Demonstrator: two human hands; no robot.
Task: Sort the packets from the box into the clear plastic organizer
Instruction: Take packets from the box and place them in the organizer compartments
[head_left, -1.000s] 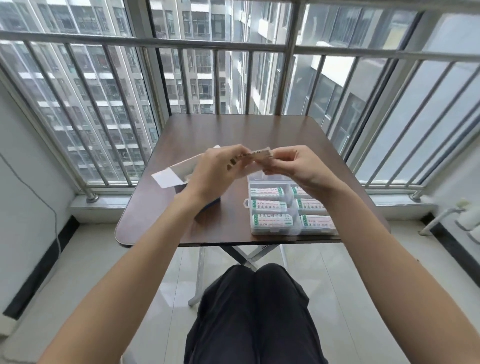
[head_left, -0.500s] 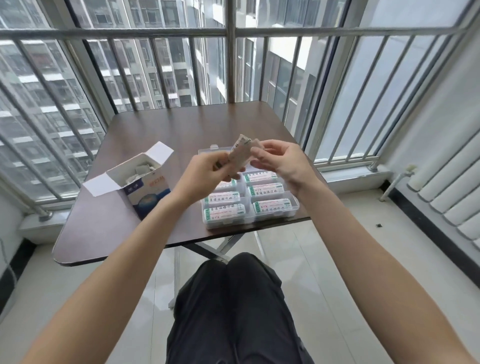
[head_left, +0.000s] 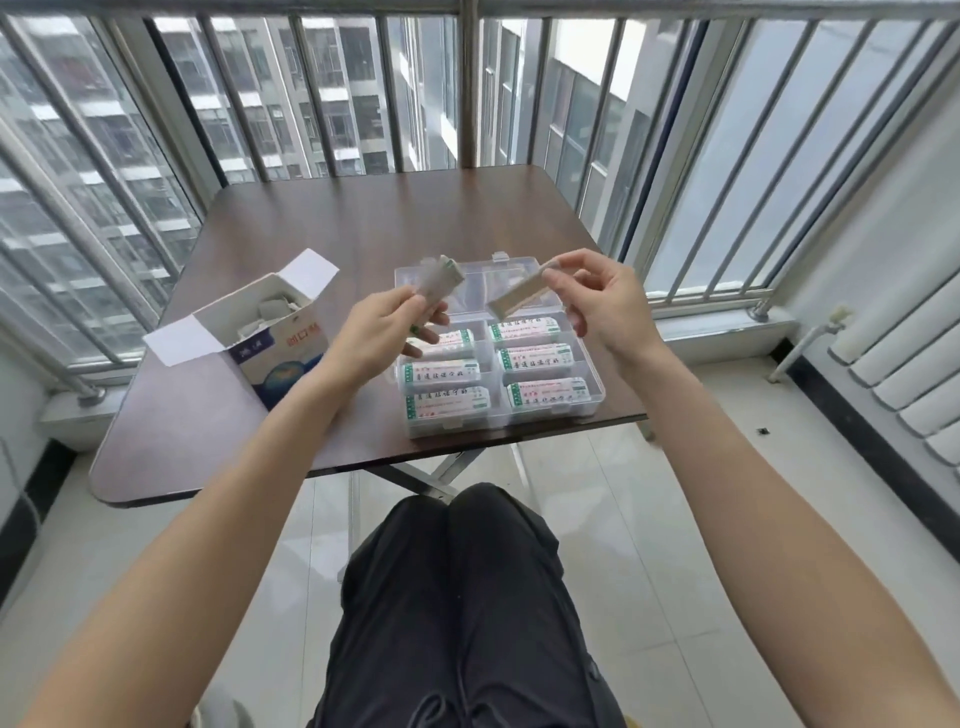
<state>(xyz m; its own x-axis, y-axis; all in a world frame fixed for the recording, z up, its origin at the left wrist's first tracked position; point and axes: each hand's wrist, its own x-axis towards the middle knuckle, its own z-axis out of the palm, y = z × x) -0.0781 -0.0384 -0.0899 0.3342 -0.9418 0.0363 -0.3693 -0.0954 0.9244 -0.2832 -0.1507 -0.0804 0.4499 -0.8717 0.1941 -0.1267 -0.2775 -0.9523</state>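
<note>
Brown table (head_left: 322, 223), metal railing (head_left: 467, 83), white radiator (head_left: 909, 374), tiled floor (head_left: 649, 519)

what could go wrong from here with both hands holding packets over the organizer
1. The right hand pinches one packet only at its end, so it might slip and land in a wrong compartment.
2. The left hand holds a loose bundle of packets that could fan out and spill.
3. The clear plastic organizer sits at the table's near edge; a nudge might tip it off.
</note>
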